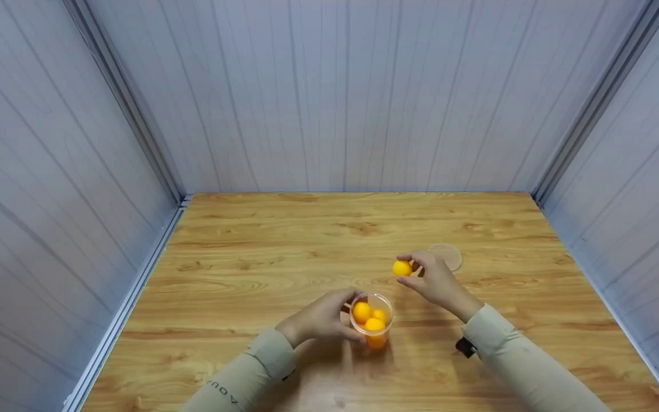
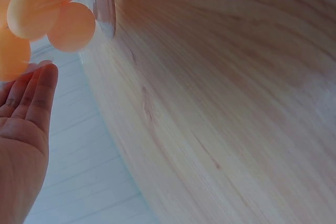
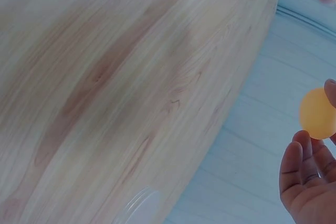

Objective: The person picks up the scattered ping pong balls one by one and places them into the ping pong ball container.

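Note:
My left hand (image 1: 324, 316) grips a clear plastic cup (image 1: 390, 307) from its left side, with thumb and fingers round it. Several orange ping-pong balls (image 1: 374, 325) lie inside the cup; in the left wrist view, the balls (image 2: 34, 11) are stacked above the fingers. To the right of the cup and farther back, my right hand (image 1: 435, 279) pinches a single orange ping-pong ball (image 1: 402, 269) between thumb and fingertips, raised over the table. That held ball (image 3: 316, 114) appears at the right edge of the right wrist view.
A clear round lid (image 1: 451, 257) lies flat on the wooden table (image 1: 261, 246), just behind my right hand. Pale panelled walls (image 1: 329, 103) enclose the table at the back and on both sides.

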Available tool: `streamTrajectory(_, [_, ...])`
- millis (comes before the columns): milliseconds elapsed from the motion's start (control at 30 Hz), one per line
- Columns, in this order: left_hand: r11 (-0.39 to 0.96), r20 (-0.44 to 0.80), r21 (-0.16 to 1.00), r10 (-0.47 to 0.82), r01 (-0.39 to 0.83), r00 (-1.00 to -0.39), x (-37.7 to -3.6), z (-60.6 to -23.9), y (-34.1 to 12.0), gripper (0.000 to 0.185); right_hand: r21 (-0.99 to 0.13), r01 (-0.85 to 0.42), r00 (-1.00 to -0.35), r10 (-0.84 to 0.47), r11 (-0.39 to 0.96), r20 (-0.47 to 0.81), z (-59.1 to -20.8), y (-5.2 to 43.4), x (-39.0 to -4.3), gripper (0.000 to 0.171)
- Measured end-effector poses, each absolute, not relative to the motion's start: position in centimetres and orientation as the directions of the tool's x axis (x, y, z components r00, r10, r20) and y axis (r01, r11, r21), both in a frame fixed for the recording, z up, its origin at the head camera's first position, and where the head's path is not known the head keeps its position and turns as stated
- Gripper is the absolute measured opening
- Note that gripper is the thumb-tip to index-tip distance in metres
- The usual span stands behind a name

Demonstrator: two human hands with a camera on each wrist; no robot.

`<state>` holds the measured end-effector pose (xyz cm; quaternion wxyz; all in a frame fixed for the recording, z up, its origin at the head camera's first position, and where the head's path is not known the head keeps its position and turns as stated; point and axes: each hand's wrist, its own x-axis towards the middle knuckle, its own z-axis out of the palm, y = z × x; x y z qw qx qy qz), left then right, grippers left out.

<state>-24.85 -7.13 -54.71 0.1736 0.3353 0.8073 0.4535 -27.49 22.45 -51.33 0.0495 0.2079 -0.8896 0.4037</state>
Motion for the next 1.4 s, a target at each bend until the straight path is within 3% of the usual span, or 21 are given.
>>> streamTrajectory(833, [0.363,0.017,0.854,0.697,0.372,-0.717,-24.8,-54.7,-7.2,0.081,-0.68,-0.547,-0.827,-0.44,0.488,0.349,-49.8,20.5,-25.4,0.034])
streamTrajectory(1400, [0.346,0.013,0.869,0.698,0.353,-0.716,-24.7,-54.8,-7.2,0.078,-0.714,-0.523,-0.806,-0.542,0.465,0.238,-49.4,19.7,-24.2,0.03])
